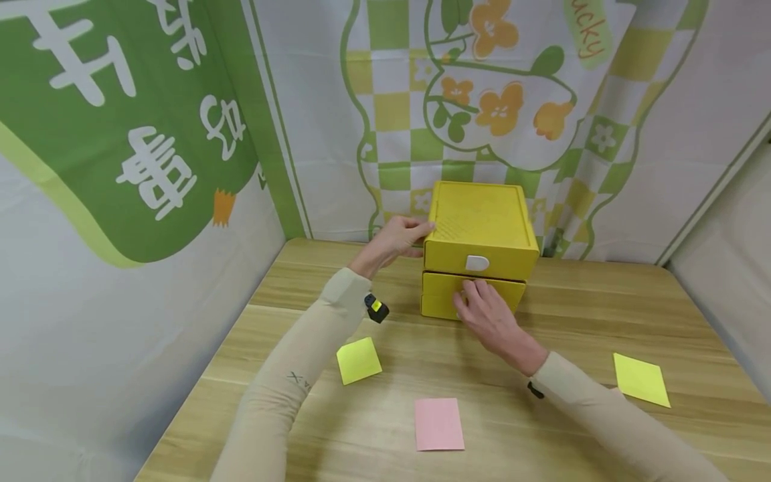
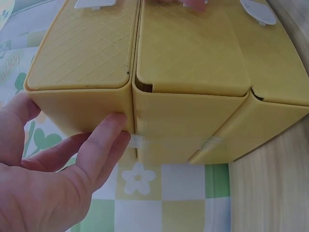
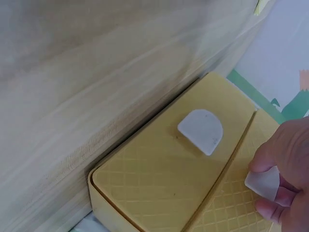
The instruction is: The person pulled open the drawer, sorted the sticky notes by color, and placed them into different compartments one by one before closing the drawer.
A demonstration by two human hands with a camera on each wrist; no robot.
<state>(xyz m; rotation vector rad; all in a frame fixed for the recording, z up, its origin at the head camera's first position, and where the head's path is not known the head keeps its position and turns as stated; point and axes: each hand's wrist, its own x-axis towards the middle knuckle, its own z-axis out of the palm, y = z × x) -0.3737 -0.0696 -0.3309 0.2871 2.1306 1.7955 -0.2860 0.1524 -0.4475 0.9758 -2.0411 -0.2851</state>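
A yellow drawer box (image 1: 482,211) with three stacked drawers stands upright at the back of the table. My left hand (image 1: 396,239) rests against its left side, near the top drawer. In the left wrist view its fingers (image 2: 107,130) lie fairly straight on the side wall. Lower at the front, my right hand (image 1: 489,320) pinches the white tab handle (image 3: 264,182) of the middle drawer between thumb and fingers. The bottom drawer's white handle (image 3: 202,131) shows beside that hand in the right wrist view. Another white handle (image 1: 478,263) is on the top drawer.
On the wooden table (image 1: 518,428) lie a yellow sticky note (image 1: 359,361) at left, a pink one (image 1: 439,424) at front centre and another yellow note (image 1: 642,379) at right. A patterned curtain (image 1: 391,100) hangs right behind the box.
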